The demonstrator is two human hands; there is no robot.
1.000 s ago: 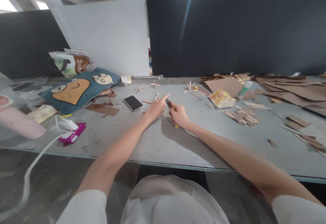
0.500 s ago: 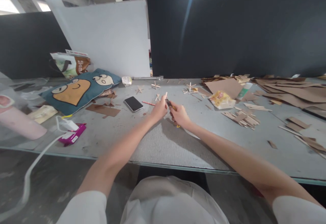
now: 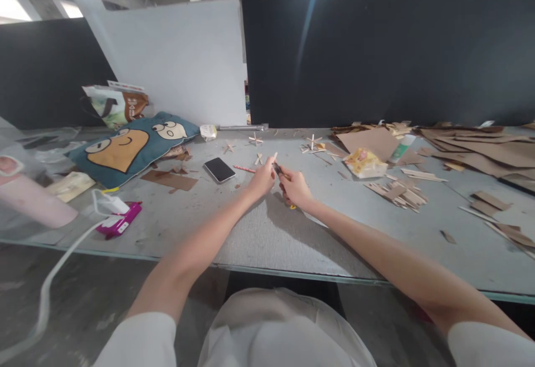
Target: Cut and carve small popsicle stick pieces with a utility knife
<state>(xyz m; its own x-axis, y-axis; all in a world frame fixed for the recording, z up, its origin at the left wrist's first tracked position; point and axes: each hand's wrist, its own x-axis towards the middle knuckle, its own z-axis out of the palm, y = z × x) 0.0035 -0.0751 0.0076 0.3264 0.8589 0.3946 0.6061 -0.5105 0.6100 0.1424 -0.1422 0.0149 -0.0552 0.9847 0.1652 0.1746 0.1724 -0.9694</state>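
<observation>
Both my hands meet over the middle of the grey table (image 3: 259,233). My left hand (image 3: 262,179) is closed in a pinch on a thin pale wooden stick (image 3: 275,156) that points up and away. Close beside it, my right hand (image 3: 295,187) is wrapped round a yellow utility knife (image 3: 277,169), whose dark tip touches the stick near my left fingers. A bit of the knife's yellow handle shows below my right palm. A black phone (image 3: 219,170) lies just left of my left hand, and a red-and-white striped stick (image 3: 243,169) lies between them.
A blue cushion with cartoon faces (image 3: 129,147) and a printed bag (image 3: 119,102) sit at the back left. A magenta box (image 3: 119,222) with a white cable lies front left. Cardboard sheets (image 3: 472,150), cut strips (image 3: 399,191), a yellow packet (image 3: 363,162) and small stick stars (image 3: 254,140) litter the right and back.
My left hand has drawn in from flat and reaching to a pinch on the stick. The knife tip has closed in on the stick. My arms have barely shifted.
</observation>
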